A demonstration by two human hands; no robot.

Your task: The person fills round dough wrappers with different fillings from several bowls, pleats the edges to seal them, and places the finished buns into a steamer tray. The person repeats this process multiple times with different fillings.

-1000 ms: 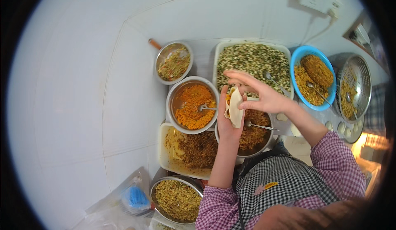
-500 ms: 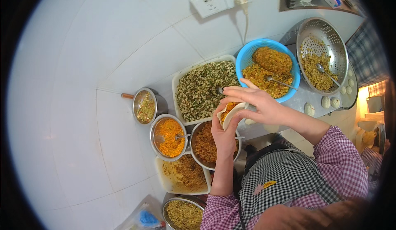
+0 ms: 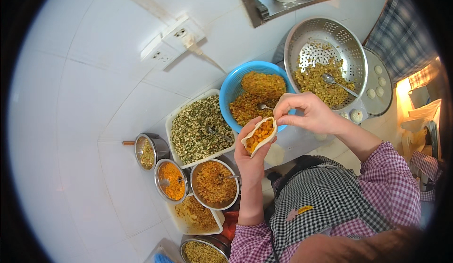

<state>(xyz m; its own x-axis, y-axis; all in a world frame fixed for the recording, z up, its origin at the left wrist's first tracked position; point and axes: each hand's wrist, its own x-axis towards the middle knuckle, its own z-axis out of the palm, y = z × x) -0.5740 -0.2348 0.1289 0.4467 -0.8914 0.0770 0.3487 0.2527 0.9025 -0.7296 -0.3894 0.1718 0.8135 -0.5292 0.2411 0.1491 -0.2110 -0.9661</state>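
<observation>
A round of white dough, a bun wrapper (image 3: 260, 137) filled with orange chopped filling, rests in my left hand (image 3: 249, 156), whose fingers and thumb cup it from both sides. Its top gapes and the filling shows. The thumb and fingertips of my right hand (image 3: 304, 110) pinch the wrapper's far right edge. Just beyond my hands stands a blue basket (image 3: 226, 103) of yellow-brown filling with a spoon in it. Below and left of them is a steel bowl (image 3: 214, 182) of reddish-brown filling. A flat dough round (image 3: 274, 155) lies on the counter beside my left hand.
A white tub of green-and-white filling (image 3: 200, 130) sits left of the basket. Further left are small steel bowls, one with orange filling (image 3: 171, 180). A steel colander (image 3: 325, 57) stands at the far right, near finished buns (image 3: 356, 116) and a round tray (image 3: 377, 93). A wall socket (image 3: 177, 38) holds a plug.
The view has swung to the right. My right hand has gone from covering the wrapper to pinching its edge, and the wrapper now faces up with more filling showing.
</observation>
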